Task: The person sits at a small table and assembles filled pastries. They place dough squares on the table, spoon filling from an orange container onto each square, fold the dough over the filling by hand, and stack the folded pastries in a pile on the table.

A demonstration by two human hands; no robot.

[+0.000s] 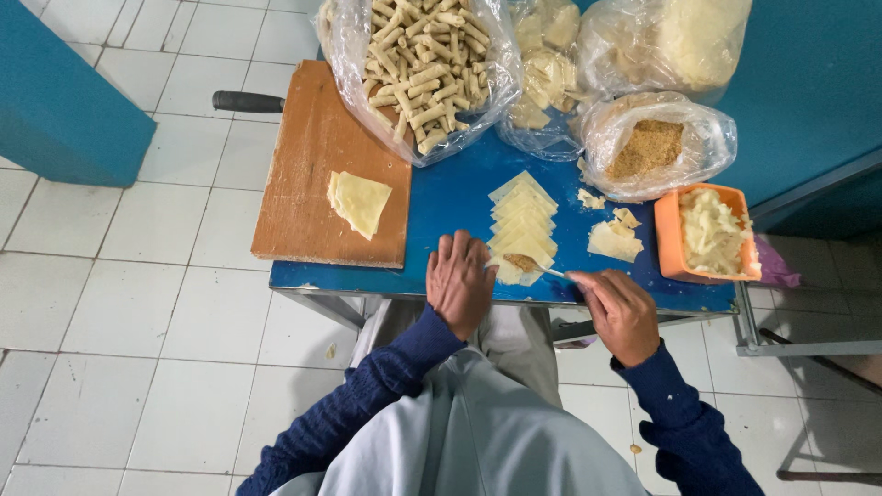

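Two hands are working at the near edge of the blue bench [450,197]. The left hand [459,280] is lying flat with fingers spread, pinning the nearest pastry sheet [514,268] so it is not sliding. The right hand [620,312] is pinching a small spoon [549,270], its tip carrying brown filling [520,262] onto that sheet. More sheets are fanning out in an overlapping row [522,213] just behind, keeping each within reach. An orange tub [669,241] is sitting to the right, a wooden board [317,165] to the left.

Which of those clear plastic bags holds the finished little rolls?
The leftmost bag, overlapping the wooden board; it holds stick-shaped rolls, the others crumbs or pale sheets.
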